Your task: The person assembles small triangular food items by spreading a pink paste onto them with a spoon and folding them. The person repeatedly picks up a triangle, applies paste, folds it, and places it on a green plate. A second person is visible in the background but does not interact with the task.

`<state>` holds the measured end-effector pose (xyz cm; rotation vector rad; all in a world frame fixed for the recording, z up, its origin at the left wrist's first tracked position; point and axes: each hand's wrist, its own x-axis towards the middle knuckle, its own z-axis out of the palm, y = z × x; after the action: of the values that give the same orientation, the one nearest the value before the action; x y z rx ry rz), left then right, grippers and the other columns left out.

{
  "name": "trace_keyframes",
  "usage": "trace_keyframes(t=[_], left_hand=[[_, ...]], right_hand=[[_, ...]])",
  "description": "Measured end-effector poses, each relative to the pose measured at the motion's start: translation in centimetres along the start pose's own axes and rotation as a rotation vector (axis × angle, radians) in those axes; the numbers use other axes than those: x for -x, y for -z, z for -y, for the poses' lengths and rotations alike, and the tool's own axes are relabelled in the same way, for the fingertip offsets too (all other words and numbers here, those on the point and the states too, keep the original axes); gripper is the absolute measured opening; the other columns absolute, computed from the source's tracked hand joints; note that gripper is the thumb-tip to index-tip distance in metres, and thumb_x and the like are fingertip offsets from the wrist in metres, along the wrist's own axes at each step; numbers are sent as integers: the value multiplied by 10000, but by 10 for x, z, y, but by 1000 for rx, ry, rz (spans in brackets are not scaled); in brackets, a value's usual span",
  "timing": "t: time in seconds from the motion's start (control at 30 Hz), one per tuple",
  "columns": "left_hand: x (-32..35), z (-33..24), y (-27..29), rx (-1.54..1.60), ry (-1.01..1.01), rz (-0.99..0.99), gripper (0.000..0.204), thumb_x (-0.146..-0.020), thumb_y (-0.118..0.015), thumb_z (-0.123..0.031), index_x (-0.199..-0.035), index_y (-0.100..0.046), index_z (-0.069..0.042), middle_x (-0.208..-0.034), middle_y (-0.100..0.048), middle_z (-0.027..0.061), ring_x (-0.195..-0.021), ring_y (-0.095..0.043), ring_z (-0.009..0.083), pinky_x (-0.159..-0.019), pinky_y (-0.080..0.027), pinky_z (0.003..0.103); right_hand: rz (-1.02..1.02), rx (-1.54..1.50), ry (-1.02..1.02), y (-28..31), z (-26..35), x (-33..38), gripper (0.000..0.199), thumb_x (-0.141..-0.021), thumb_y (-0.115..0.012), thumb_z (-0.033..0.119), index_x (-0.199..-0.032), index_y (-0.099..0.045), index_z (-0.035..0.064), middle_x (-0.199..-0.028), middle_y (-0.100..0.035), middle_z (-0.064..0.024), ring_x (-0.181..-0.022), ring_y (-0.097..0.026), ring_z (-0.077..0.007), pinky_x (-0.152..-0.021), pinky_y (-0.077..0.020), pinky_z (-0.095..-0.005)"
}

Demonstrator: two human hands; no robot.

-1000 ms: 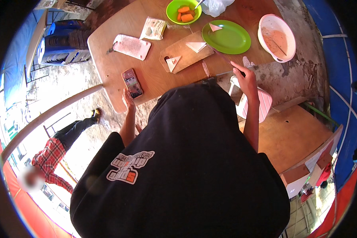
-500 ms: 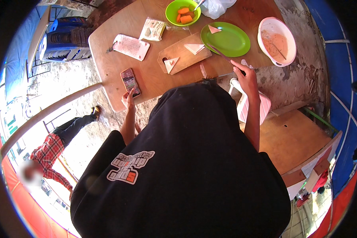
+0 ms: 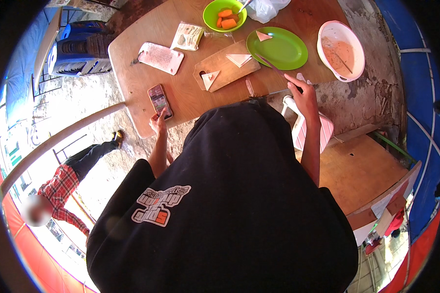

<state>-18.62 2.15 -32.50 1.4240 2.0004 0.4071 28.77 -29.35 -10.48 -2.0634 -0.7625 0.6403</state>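
On the table's near left lies a phone with a lit screen. My left hand is at its lower end, a finger touching the screen and the fingers partly apart. My right hand is closed round the handle of a knife. The thin blade points up and left, its tip near the rim of a green oval plate. A triangular wrapper piece lies on that plate. The wooden cutting board beside it bears two more pale folded triangles, one at each end.
At the back stands a green bowl with orange chunks, next to a clear plastic bag. A pale tub of pinkish mix stands right. An opened packet and a white slab lie left. A person is beyond.
A finger of my left hand has shifted slightly up the phone, and the picture on its screen has changed. My right hand and the knife stay put.
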Motion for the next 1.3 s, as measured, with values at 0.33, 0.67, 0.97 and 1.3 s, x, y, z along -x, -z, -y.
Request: trace_keyframes(t=[0.33, 0.67, 0.97, 1.3], left_hand=[[9, 9, 11, 424, 61, 115, 538, -714, -821, -350, -1043, -598, 13, -829, -576, 6, -706, -514, 107, -637, -422, 240], [9, 13, 21, 258, 24, 196, 586, -623, -887, -198, -1107, -591, -55, -851, -547, -2, -695, -524, 104, -603, -441, 244], [12, -28, 25, -1, 31, 138, 778, -592, -856, -477, -1111, -559, 21, -999, -546, 92, -885, -565, 236, -777, -484, 361], [-3, -97, -15, -671, -102, -39, 1023, -587, -746, -676, -1216, -476, 83, -1272, -447, 236, -1237, -405, 378, -990, -416, 483]], right_hand=[[-2, 0, 1, -3, 4, 0, 269, -902, -562, 110, -1149, -664, 83, -1104, -662, -177, -1056, -633, -278, -907, -467, -325], [16, 3, -6, -1, -1, -3, 271, -904, -564, 119, -1154, -660, 80, -1120, -658, -169, -1066, -630, -272, -918, -461, -326], [3, -20, 34, 1, -1, -3, 271, -901, -573, 111, -1156, -661, 86, -1094, -665, -172, -1017, -647, -268, -878, -474, -322], [-48, -44, 24, 3, 2, -4, 265, -902, -582, 117, -1152, -662, 86, -1012, -680, -183, -939, -662, -262, -819, -478, -319]])
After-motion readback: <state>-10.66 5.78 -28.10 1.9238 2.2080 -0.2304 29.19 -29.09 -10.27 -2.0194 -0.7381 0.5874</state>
